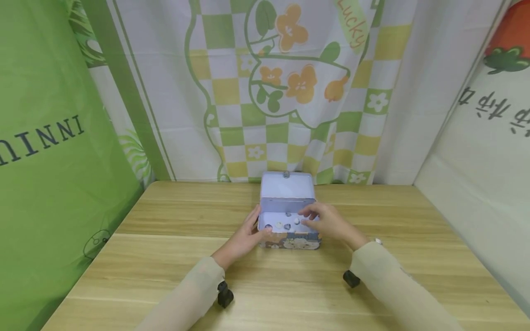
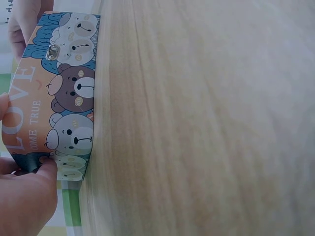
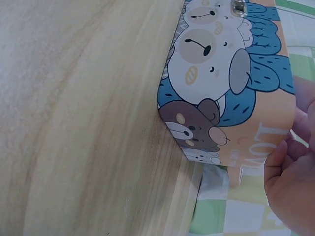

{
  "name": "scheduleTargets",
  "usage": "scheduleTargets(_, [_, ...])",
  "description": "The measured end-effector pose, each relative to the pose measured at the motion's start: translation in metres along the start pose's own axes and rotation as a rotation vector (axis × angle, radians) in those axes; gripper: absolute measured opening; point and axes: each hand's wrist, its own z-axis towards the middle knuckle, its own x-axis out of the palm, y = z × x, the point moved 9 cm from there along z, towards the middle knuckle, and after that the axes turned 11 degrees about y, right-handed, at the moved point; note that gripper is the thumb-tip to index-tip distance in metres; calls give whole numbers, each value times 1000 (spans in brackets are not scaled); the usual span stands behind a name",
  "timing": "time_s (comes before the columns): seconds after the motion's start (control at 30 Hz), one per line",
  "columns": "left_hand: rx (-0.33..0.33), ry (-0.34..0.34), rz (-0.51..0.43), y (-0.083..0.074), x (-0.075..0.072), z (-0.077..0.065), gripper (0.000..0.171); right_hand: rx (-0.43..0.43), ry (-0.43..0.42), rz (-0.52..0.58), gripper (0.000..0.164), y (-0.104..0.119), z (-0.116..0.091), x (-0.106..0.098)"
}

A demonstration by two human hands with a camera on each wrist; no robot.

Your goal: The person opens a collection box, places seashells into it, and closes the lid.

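A tin box (image 1: 290, 241) with a printed bear pattern stands on the table, its hinged lid (image 1: 287, 185) raised at the back. Several small roundish pieces (image 1: 287, 226), whitish and grey, lie inside on the pale floor. My left hand (image 1: 247, 236) holds the box at its left side, the thumb over the front left corner. Above the right part of the box is my right hand (image 1: 327, 223), its thumb and fingers bent and apart beside a whitish piece (image 1: 296, 221). No piece shows between those fingers. In the right wrist view, the box wall (image 3: 211, 64) hides the inside.
The wooden table (image 1: 285, 285) extends around the box. A patterned curtain (image 1: 285, 115) hangs behind its back edge, with a green cloth (image 1: 54, 184) at the left and a pale cloth (image 1: 480, 184) at the right. A metal clasp (image 1: 286, 174) sits on the lid's edge.
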Motion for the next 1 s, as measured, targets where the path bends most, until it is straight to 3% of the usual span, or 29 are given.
scheduleTargets(0.47, [-6, -2, 16, -1, 0, 1, 85, -66, 20, 62, 22, 2, -19, -12])
scheduleTargets(1.0, [-25, -2, 17, 1, -1, 0, 85, -1, 18, 30, 22, -26, -66, -42])
